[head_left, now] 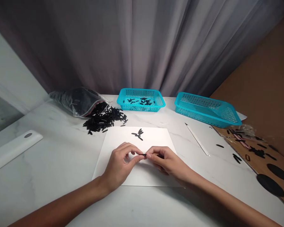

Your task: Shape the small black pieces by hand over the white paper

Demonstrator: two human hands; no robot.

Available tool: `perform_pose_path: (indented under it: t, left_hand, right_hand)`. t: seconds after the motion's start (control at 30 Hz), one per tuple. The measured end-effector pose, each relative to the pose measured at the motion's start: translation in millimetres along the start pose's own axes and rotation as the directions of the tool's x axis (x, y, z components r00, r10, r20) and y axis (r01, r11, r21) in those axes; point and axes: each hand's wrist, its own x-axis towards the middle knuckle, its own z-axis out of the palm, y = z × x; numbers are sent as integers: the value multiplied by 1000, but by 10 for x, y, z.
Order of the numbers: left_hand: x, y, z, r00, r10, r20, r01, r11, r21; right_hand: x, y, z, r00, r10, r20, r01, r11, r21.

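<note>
Over a white sheet of paper, my left hand and my right hand meet fingertip to fingertip. Pinched between them is a small, slim black piece, one end in each hand; its exact kind is mostly hidden by the fingers. Something dark also shows beneath my right fingers, too covered to make out. Just beyond the hands, several leaf-shaped black pieces lie in a loose cluster on the paper.
Behind to the left, a clear zip bag spills a heap of black pieces. One turquoise basket holds several pieces; another turquoise basket stands right. A white pencil-like stick, black ovals and a white bar lie around.
</note>
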Motion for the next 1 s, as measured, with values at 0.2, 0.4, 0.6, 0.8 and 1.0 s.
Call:
perform_pose_path:
  t: [0.2, 0.4, 0.6, 0.8, 1.0]
  left_hand:
    - [-12, 5, 8, 998, 65, -25, -64, 998, 10]
    - [-12, 22, -24, 993, 108, -43, -107, 994, 18]
    - [6, 36, -26, 977, 204, -65, -201, 978, 51]
    - [7, 19, -20, 954, 287, -83, -283, 957, 61]
    - [14, 22, -18, 954, 290, -77, -286, 956, 62]
  right_hand:
    - [-31, 27, -26, 992, -104, -75, 97, 990, -101]
    - [-59, -9, -21, 984, -148, -99, 126, 971, -202]
    - [-95, 8, -17, 980, -153, -128, 124, 970, -210]
    - [-93, -3, -39, 981, -144, -130, 121, 978, -170]
    - [-75, 7, 18, 985, -114, -130, 103, 991, -84]
